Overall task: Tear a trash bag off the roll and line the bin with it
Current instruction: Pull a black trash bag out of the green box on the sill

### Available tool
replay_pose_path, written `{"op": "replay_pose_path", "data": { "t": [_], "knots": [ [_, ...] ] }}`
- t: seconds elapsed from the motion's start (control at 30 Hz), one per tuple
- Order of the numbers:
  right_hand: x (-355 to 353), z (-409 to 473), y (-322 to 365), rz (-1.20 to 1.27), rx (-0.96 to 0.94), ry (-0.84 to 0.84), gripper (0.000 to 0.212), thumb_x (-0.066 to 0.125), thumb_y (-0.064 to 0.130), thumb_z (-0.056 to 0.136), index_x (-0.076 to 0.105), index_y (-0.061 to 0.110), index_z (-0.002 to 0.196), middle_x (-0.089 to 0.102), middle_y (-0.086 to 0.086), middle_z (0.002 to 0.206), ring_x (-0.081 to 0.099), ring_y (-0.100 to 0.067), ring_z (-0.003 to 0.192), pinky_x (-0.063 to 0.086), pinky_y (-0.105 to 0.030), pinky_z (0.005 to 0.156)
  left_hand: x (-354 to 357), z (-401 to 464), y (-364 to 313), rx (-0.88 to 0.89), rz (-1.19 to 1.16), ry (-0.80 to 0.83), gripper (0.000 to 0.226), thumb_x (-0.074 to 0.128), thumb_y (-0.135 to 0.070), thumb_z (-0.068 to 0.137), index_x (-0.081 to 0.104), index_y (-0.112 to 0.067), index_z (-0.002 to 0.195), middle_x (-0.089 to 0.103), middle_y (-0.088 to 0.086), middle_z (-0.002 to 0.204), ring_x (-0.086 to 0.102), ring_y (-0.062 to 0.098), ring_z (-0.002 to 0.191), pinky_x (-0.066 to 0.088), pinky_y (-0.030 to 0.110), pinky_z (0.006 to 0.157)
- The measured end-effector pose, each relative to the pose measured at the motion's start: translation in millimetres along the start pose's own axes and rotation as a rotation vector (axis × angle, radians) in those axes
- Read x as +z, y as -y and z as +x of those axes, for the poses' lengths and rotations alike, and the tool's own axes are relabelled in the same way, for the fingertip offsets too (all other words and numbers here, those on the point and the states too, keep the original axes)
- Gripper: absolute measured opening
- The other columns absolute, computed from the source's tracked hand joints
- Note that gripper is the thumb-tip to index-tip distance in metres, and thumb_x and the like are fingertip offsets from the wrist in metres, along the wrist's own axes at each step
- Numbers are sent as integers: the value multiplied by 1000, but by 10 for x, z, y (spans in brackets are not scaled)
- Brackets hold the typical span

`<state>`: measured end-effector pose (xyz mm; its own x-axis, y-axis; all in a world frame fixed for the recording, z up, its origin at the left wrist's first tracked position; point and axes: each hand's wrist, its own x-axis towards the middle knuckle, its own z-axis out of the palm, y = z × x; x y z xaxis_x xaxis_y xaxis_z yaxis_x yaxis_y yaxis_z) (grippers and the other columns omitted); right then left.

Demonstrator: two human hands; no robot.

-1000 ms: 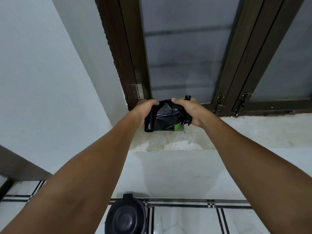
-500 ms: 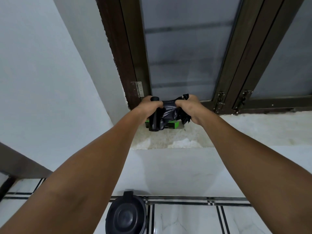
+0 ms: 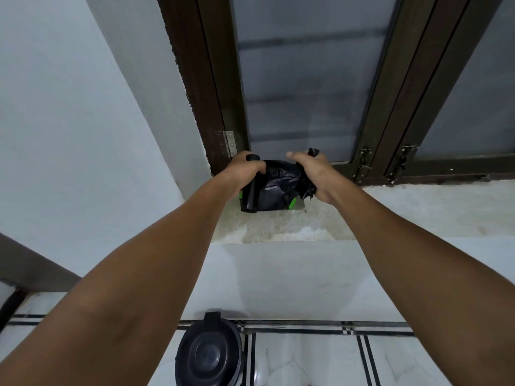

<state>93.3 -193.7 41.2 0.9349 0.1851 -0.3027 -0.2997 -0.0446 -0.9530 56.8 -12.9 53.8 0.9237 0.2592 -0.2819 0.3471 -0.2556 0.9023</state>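
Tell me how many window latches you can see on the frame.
2: one latch on the frame just right of the right hand, the other latch further right. More may lie outside the view.

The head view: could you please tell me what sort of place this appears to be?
Probably a room in a home, by a window. A dark-framed window sits above a stone sill, the floor is pale tile with black lines, and a lidded black bin stands below.

Trash bag roll [image 3: 249, 195]: glossy black plastic film, crinkled. Bin lid [image 3: 207, 355]: smooth, semi-gloss dark plastic. Window frame [image 3: 195, 79]: dark wood. Hinge [image 3: 230, 140]: metal. Sill [image 3: 278, 227]: rough, mottled stone. Floor [image 3: 306, 363]: glossy tile.
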Motion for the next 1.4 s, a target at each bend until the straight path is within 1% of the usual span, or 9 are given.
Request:
{"op": "replay_pose_path", "data": {
  "t": [0.17, 0.33, 0.5, 0.73, 0.8, 0.93, 1.1, 1.23, 1.4],
  "knots": [
    [-9, 34, -64, -221, -53, 109, 44, 88, 36, 77, 74, 11, 111, 78, -6, 105, 74, -24, 100, 60, -39, 92, 32, -5, -10, 24, 11, -7, 51, 66, -18, 84, 54, -23, 134, 63, 7, 121, 64, 27, 108, 55, 44, 100],
    [-12, 60, -103, -290, -63, 70, 40, 85, 34, 82, 72, 12, 112, 76, -5, 108, 71, -22, 99, 57, -36, 92, 17, -46, -37, -29, -46, 60, 29, 51, -33, 77, 59, -20, 102, 64, 9, 104, 63, 28, 98, 48, 53, 105],
    [-50, 38, -76, -293, -53, 111, 39, 87, 36, 80, 73, 13, 108, 77, -4, 103, 74, -22, 95, 60, -38, 90, -30, 102, 99, 28, 18, 90, 41, 75, -32, 88, 60, -26, 127, 68, 4, 121, 69, 24, 109, 57, 48, 99],
    [11, 63, -76, -242, -66, 40, 18, 73, 28, 94, 69, 13, 105, 74, -5, 103, 70, -20, 93, 57, -32, 84, 21, 109, 116, 44, -90, 113, 62, 95, -40, 64, 70, -9, 112, 78, 11, 106, 77, 26, 97, 61, 47, 93],
    [35, 47, -69, -242, -72, 80, 21, 69, 30, 97, 70, 14, 111, 74, -3, 104, 70, -17, 94, 55, -28, 81, 39, 93, 106, -12, -116, 140, 67, 93, -45, 64, 70, -6, 114, 79, 12, 102, 78, 29, 92, 61, 49, 90],
    [68, 30, -80, -239, -55, 152, 29, 63, 31, 101, 68, 14, 124, 75, -3, 112, 71, -20, 105, 55, -34, 97, 54, 99, 85, -91, -102, 164, 66, 79, -61, 77, 67, -12, 120, 78, 9, 108, 77, 28, 95, 61, 46, 93],
    [147, -29, -61, -22, 33, 125, 18, 56, 23, 102, 65, 10, 110, 73, -14, 106, 72, -31, 100, 61, -43, 85, 128, 120, 120, -58, -111, 136, 62, 67, -62, 86, 65, -12, 123, 77, 9, 108, 76, 27, 96, 60, 46, 94],
    [219, -80, -94, 118, 68, 44, 17, 52, 20, 101, 62, 10, 111, 69, -14, 96, 70, -28, 81, 58, -32, 58, 193, 110, 118, -61, -168, 125, 65, 68, -62, 84, 64, -10, 124, 77, 12, 109, 77, 31, 94, 61, 51, 89],
    [287, -87, -99, 316, 121, -12, 19, 51, 20, 98, 62, 7, 108, 68, -15, 94, 69, -29, 82, 57, -34, 63, 300, 38, 44, -122, -331, 134, 54, 66, -54, 91, 65, -9, 121, 77, 15, 110, 77, 34, 96, 61, 55, 88]
  ]
}}
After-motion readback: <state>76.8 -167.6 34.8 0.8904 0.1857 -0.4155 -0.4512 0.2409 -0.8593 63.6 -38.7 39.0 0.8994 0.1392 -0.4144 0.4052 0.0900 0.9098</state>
